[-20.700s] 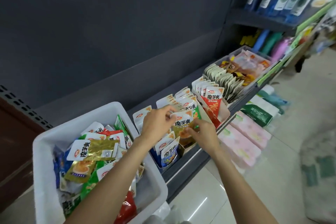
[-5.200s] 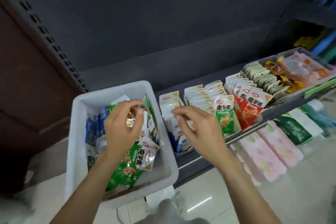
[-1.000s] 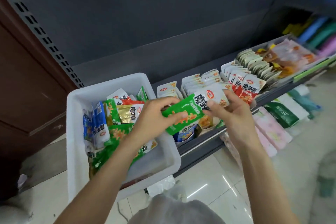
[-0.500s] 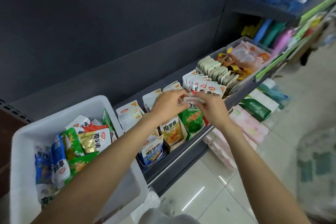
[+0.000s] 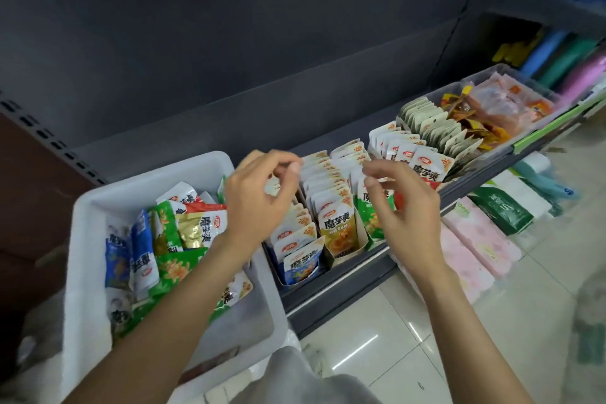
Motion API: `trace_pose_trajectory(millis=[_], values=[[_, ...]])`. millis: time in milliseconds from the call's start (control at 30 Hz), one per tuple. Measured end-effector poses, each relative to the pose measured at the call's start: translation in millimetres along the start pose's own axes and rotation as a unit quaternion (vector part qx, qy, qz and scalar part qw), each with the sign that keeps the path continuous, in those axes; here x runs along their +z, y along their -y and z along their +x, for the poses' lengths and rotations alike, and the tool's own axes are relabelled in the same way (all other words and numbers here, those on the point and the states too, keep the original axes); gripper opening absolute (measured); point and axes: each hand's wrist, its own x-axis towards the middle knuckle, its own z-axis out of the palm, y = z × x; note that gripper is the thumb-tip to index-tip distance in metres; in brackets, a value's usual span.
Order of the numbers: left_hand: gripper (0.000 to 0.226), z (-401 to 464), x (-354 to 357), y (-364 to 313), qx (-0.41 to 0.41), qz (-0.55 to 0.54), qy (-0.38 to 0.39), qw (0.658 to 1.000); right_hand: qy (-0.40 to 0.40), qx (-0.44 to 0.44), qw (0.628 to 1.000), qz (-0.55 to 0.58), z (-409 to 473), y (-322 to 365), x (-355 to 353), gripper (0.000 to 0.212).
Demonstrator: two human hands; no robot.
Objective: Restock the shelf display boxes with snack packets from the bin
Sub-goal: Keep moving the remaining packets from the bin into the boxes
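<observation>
A person stands over a dark metal store shelf (image 5: 344, 285), both hands raised above a row of cardboard display boxes packed with upright snack packets. The left hand (image 5: 255, 203) hovers between the white plastic bin (image 5: 88, 239) and the leftmost box of blue-fronted packets (image 5: 300, 264), its fingers loosely curled with thumb and forefinger drawn close; it appears to hold nothing, though motion blur at the fingertips leaves that uncertain. The right hand (image 5: 403, 207) hangs above the box of green-fronted packets (image 5: 372, 213), fingers relaxed and half curled, likewise empty as far as can be seen. Between the two hands sits the box of gold-fronted packets (image 5: 341, 233), and further right the box of red-fronted packets (image 5: 423, 170); all four look well filled. The bin, set just left of the shelf end, holds a loose jumble of green, blue, gold and red packets (image 5: 170, 239) waiting to be sorted. The moment reads as a pause between placements, with both hands clear of the rows. The next move likely calls for a reach back into the bin, picking one packet by flavour, then sliding it upright into the box of matching colour. Beyond the boxes, a clear plastic tray (image 5: 505, 102) carries other snacks, and pink wrapped packs (image 5: 475, 249) lie on the tiled floor below.
</observation>
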Motion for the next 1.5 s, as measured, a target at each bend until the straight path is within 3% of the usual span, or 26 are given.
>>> trace_pose_trajectory(millis=[100, 167, 233, 333, 467, 567, 700, 933, 1067, 1133, 1200, 1300, 1400, 1500], values=[[0.021, -31, -51, 15, -0.054, 0.031, -0.064, 0.996, 0.062, -0.066, 0.994, 0.057, -14, 40, 20, 0.013], [0.018, -57, -82, 35, -0.098, 0.069, -0.038, 0.992, 0.125, -0.107, 0.984, 0.07, -24, 56, 43, 0.014], [0.016, -83, -108, 60, -0.166, 0.115, 0.069, 0.977, 0.209, -0.121, 0.968, 0.074, -36, 66, 73, 0.018], [0.04, -122, -127, 92, -0.253, 0.186, 0.246, 0.917, 0.348, -0.106, 0.931, 0.011, -56, 69, 122, 0.022], [0.058, -148, -131, 110, -0.32, 0.225, 0.335, 0.857, 0.452, -0.137, 0.872, -0.132, -69, 62, 187, 0.031], [0.066, -148, -129, 122, -0.317, 0.243, 0.36, 0.843, 0.492, -0.144, 0.823, -0.244, -69, 51, 224, 0.04], [0.076, -144, -122, 134, -0.281, 0.289, 0.399, 0.823, 0.533, -0.122, 0.767, -0.336, -74, 37, 251, 0.072], [0.086, -133, -105, 139, -0.233, 0.321, 0.51, 0.764, 0.591, -0.124, 0.724, -0.332, -80, 30, 244, 0.095], [0.096, -123, -97, 141, -0.244, 0.318, 0.543, 0.737, 0.591, -0.103, 0.736, -0.315, -84, 34, 236, 0.092], [0.098, -122, -96, 139, -0.213, 0.347, 0.533, 0.742, 0.556, -0.084, 0.772, -0.298, -88, 41, 229, 0.078], [0.094, -125, -99, 135, -0.177, 0.362, 0.484, 0.777, 0.478, -0.054, 0.841, -0.246, -90, 48, 217, 0.063], [0.084, -134, -111, 126, -0.183, 0.323, 0.35, 0.86, 0.347, 0.02, 0.933, -0.093, -91, 58, 195, 0.047], [0.072, -130, -127, 110, -0.262, 0.256, 0.222, 0.904, 0.268, 0.089, 0.959, 0.036, -88, 67, 175, 0.046], [0.072, -116, -136, 86, -0.294, 0.171, 0.171, 0.925, 0.247, 0.177, 0.939, 0.163, -75, 80, 161, 0.056]])
